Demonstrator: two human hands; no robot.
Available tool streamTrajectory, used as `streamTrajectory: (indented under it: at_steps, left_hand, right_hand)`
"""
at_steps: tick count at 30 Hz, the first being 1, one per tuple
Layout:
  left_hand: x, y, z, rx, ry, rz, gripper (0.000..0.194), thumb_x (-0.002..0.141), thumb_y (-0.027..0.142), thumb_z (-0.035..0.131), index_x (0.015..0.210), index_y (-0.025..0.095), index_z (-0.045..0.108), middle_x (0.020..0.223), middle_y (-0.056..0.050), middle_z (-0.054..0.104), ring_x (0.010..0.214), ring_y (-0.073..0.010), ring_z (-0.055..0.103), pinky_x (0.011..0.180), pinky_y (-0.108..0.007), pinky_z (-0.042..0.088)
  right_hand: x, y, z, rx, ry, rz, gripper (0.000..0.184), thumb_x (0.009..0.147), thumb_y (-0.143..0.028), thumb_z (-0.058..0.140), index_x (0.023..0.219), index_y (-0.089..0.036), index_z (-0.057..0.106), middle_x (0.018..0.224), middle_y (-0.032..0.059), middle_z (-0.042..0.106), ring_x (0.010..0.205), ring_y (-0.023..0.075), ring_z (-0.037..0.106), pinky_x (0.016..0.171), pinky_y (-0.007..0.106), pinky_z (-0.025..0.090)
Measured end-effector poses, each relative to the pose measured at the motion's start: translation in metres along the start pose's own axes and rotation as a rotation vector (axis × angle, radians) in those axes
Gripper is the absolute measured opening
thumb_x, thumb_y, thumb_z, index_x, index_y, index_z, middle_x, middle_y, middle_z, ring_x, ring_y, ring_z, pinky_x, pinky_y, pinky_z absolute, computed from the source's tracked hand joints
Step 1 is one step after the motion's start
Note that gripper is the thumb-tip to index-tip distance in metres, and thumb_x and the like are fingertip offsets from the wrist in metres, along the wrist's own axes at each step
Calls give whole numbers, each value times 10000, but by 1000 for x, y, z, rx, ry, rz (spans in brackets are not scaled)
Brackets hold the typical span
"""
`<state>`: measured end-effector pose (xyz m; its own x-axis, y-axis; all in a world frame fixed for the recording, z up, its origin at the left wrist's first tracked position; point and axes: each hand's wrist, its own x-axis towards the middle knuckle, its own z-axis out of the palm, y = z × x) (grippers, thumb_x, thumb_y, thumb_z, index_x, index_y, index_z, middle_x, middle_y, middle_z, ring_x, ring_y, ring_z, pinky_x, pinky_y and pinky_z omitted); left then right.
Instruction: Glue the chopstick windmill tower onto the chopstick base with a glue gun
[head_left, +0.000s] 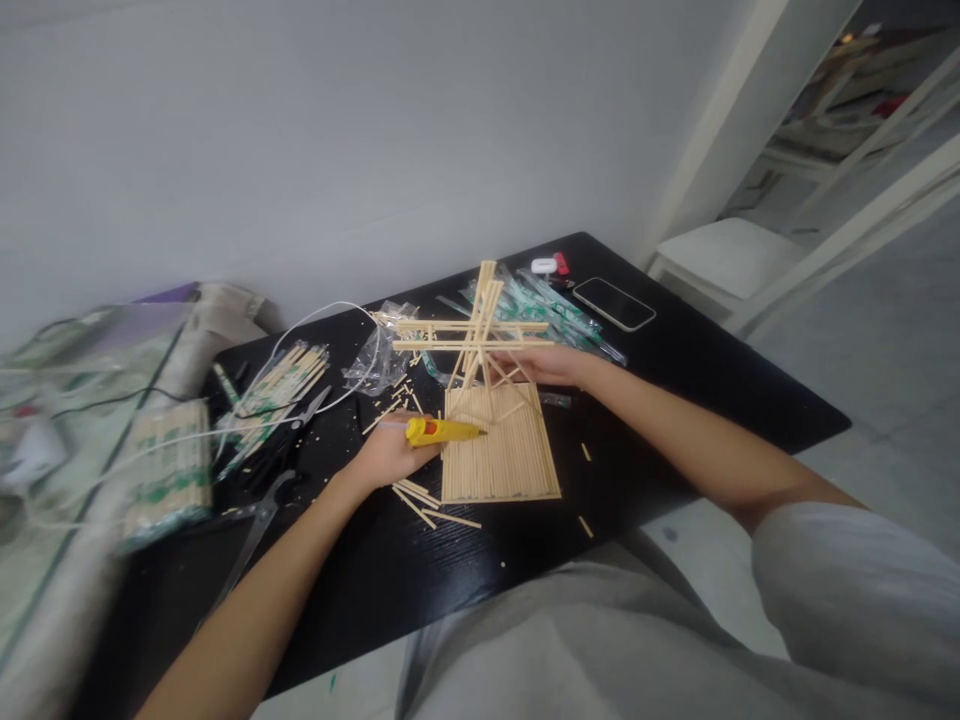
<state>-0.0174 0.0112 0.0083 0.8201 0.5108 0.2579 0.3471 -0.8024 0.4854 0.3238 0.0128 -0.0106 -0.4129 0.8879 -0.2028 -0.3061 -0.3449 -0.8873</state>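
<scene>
My left hand [394,452] is closed around a yellow hot glue gun [442,431]. Its nozzle points right, over a square base [499,465] of pale wooden sticks laid side by side. From the back of this base rises a stick model [484,335], with crossed bundles like windmill blades and thin slanting legs. My right hand [544,362] grips the model from its right side, behind the crossed sticks, which partly hide the fingers. Cut stick pieces [416,500] lie on the black table [480,575] by the base's left edge.
Bundled wooden chopsticks [169,465] and more sticks [289,385] lie left, near scissors [307,410] and a metal plier-like tool [259,520]. A white cord [300,315] loops there. Plastic wrappers [559,305], a phone [615,303] and a white case [543,266] lie at the back right.
</scene>
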Motion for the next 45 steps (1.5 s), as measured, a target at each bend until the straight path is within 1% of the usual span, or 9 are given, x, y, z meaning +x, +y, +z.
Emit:
streamTrajectory:
  at_steps: [3,9,14,19,31,36,40,45]
  left_hand:
    - [0,1,-1,-5,-15,-14,245,951,312,700,734,212,645,716,-2,722,671,-165,686,705,-283,544]
    - [0,0,0,-12,-21,-8,264,966,331,682,739,205,639,713,-2,707,659,-157,661,698,-280,537]
    - [-1,-1,1,-12,-30,-16,267,964,287,691,724,194,620,700,6,681,651,-146,650,687,-267,497]
    - [0,0,1,-21,-31,-8,252,967,272,693,736,194,627,712,8,682,658,-145,650,681,-260,483]
    - [-1,-1,1,0,-45,-9,267,970,295,687,729,196,627,710,6,672,660,-148,641,684,-266,485]
    - [-1,-1,0,-5,-35,-10,250,957,286,694,731,200,628,709,9,674,657,-150,640,679,-269,479]
    - [0,0,0,-10,-28,-12,266,967,304,685,730,201,622,704,8,672,652,-153,639,677,-273,482]
    - [0,1,0,-13,-23,-14,267,958,286,695,721,200,608,689,12,660,647,-152,640,676,-273,483]
  right_hand:
    - [0,0,0,-3,-8,3,164,1113,-243,701,1073,-130,813,980,109,827,902,181,800,885,287,659]
    - [0,-1,-1,8,-34,6,198,1131,-206,649,1097,-116,822,991,108,833,908,180,808,872,272,662]
    - [1,1,-2,7,-48,-23,177,1111,-224,692,1103,-106,824,997,119,837,898,189,812,880,289,666]
    - [1,1,-2,16,-38,-16,164,1096,-242,727,1104,-105,818,1009,128,835,896,186,809,891,286,659]
    - [2,0,-2,3,-25,-6,199,1132,-206,652,1118,-96,817,1004,122,824,913,186,803,901,295,655]
    - [1,1,-2,-2,-38,-16,177,1109,-247,711,1119,-109,820,1006,122,831,901,182,804,896,286,656]
    - [3,2,-4,-4,-37,-16,171,1105,-247,711,1107,-121,826,1018,114,835,908,182,805,902,291,661]
    - [3,2,-4,-6,-33,-18,157,1093,-253,727,1096,-127,819,1017,111,833,924,184,802,913,296,663]
